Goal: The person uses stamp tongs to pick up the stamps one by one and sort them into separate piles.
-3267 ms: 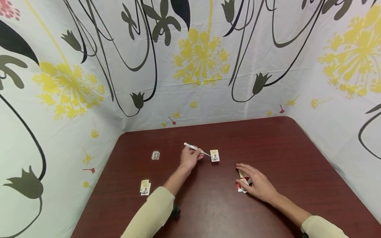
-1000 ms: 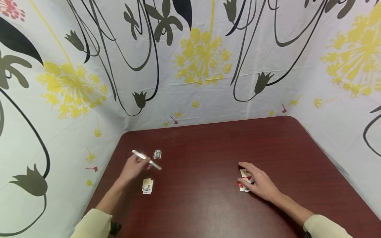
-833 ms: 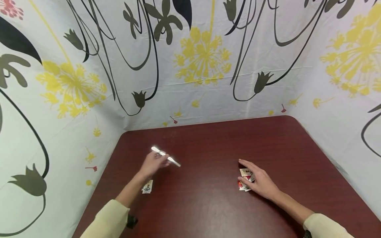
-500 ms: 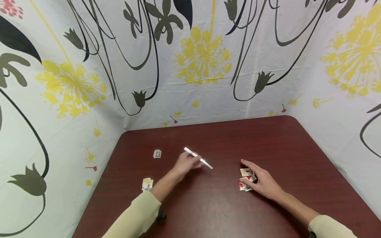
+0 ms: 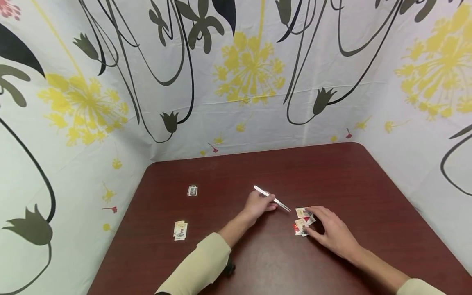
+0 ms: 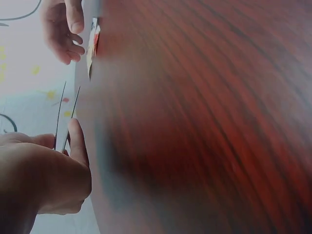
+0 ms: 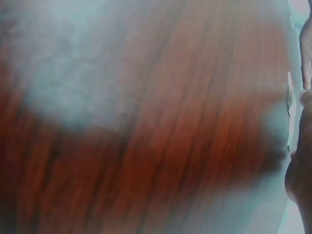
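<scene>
My left hand (image 5: 261, 205) pinches a pair of silvery tweezers (image 5: 272, 198) between thumb and fingers. In the left wrist view the tweezers' two prongs (image 6: 60, 109) stand apart with nothing between them. Their tips point toward a small loose pile of stamps (image 5: 300, 223), some cream and some red, a short way to the right. Beside that pile is my right hand (image 5: 333, 229), fingers relaxed and spread, index fingertip and thumb tip right at the stamps. In the right wrist view, the pile (image 7: 291, 109) shows edge-on at the far right.
Two other small stacks lie on the dark red table (image 5: 236, 176): cream stamps (image 5: 180, 230) at the left front and darker, white-edged stamps (image 5: 192, 191) farther back. A white patterned cloth (image 5: 221, 82) hangs behind and along both sides.
My left hand has moved with the tweezers from the left stacks rightward to near the right pile. A single stamp seen earlier near the table's middle is gone from there. My right hand has shifted slightly.
</scene>
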A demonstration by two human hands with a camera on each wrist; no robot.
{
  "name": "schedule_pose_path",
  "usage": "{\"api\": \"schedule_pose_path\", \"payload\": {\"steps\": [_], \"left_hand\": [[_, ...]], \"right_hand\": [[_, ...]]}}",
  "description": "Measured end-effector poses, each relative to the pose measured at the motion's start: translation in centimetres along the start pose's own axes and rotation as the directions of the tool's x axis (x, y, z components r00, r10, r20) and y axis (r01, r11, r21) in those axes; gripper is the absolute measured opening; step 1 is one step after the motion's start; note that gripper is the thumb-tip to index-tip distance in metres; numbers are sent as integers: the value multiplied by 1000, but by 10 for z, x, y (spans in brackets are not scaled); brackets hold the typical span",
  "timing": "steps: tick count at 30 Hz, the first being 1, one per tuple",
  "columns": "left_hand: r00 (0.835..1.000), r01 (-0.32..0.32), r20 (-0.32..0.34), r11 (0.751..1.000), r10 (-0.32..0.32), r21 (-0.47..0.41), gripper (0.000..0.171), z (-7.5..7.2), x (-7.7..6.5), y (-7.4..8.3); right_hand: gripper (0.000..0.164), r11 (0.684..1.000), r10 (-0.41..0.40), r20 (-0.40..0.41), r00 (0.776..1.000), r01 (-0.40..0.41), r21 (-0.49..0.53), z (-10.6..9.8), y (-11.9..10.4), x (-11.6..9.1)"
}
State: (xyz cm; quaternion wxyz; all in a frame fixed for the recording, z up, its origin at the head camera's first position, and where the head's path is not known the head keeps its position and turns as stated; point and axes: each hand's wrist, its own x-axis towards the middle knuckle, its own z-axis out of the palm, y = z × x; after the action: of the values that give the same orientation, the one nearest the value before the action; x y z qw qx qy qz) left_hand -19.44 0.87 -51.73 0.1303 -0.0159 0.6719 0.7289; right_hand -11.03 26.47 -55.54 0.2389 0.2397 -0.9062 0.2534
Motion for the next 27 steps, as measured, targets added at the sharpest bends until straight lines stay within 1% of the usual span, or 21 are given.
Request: {"api": "schedule_pose_path", "payload": {"steps": [3, 7, 10, 17, 22, 27], "left_hand": [[1000, -1, -20, 999, 2, 37, 13, 7, 4, -4], [999, 3, -35, 998, -1, 57, 11, 15, 8, -8], [998, 5, -59, 998, -1, 63, 9, 19, 11, -10], [994, -36, -100, 997, 42, 61, 10, 24, 16, -9], [989, -59, -129, 997, 66, 53, 10, 25, 21, -8], [989, -67, -132, 997, 72, 37, 11, 23, 25, -11]], "right_hand": [[61, 1000, 3, 21, 1000, -3, -21, 3, -2, -2], [63, 1000, 7, 44, 999, -6, -29, 7, -3, -3], [65, 999, 11, 55, 998, -9, -32, 10, -4, -1], [66, 999, 34, 108, 994, -34, 4, 14, -7, 10], [70, 999, 50, 135, 990, -52, 11, 17, -2, 17], [73, 999, 53, 155, 986, -54, 2, 20, 2, 18]]}}
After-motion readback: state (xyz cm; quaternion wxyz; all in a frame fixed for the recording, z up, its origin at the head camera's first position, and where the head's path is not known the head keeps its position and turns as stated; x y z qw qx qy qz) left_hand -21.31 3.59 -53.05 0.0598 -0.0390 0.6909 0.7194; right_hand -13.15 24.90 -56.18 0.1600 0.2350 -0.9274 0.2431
